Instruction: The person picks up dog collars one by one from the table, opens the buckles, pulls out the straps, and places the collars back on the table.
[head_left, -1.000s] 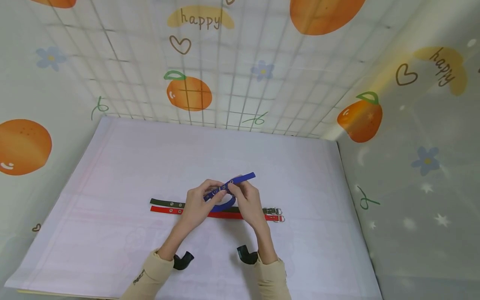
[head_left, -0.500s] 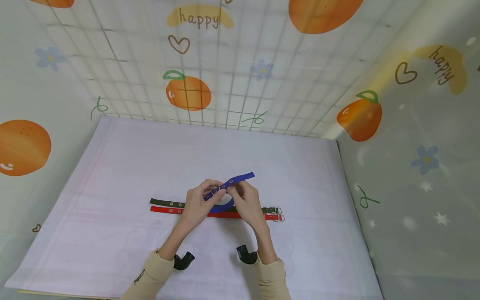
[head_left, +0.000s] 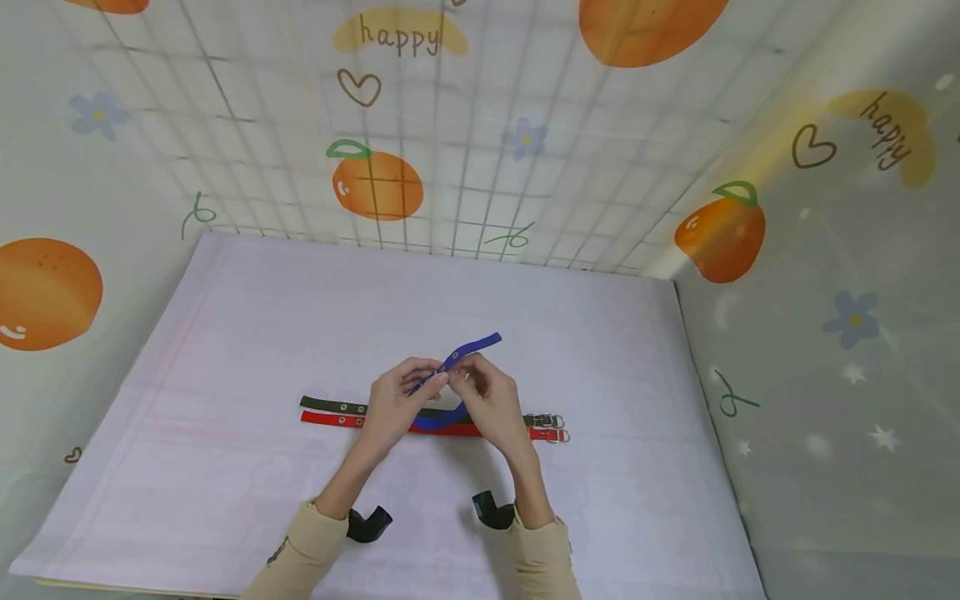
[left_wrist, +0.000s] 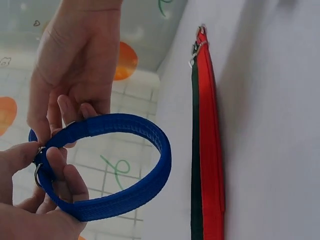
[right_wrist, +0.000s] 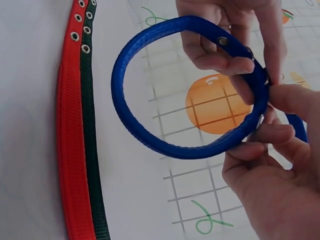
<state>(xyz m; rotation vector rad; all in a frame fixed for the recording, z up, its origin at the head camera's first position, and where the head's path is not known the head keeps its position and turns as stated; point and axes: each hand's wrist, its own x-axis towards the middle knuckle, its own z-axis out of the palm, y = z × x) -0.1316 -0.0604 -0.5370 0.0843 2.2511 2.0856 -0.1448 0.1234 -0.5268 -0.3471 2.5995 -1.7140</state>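
Observation:
A blue collar [left_wrist: 164,165] with metal eyelets is bent into a loop between both hands, raised over the table. My left hand [head_left: 392,408] pinches it near the buckle, where a metal D-ring [left_wrist: 37,176] shows in the left wrist view. With thumb and fingers my right hand [head_left: 495,408] grips the eyelet strap close beside the left fingertips. The strap's free end sticks out up and to the right in the head view. Fingers partly hide the buckle. Beneath the hands lie a red collar [right_wrist: 75,140] and a dark green collar [right_wrist: 89,115], side by side.
Both flat collars have their buckles to the right and eyelets to the left on the white table [head_left: 600,358]. Printed curtains with oranges enclose the back and sides. A black curved piece [head_left: 369,525] juts from the left wrist, another [head_left: 492,510] from the right.
The blue strap's free end has swung slightly left and upward, and it bends more. Both hands have shifted a little to the left. The red and green collars stay put.

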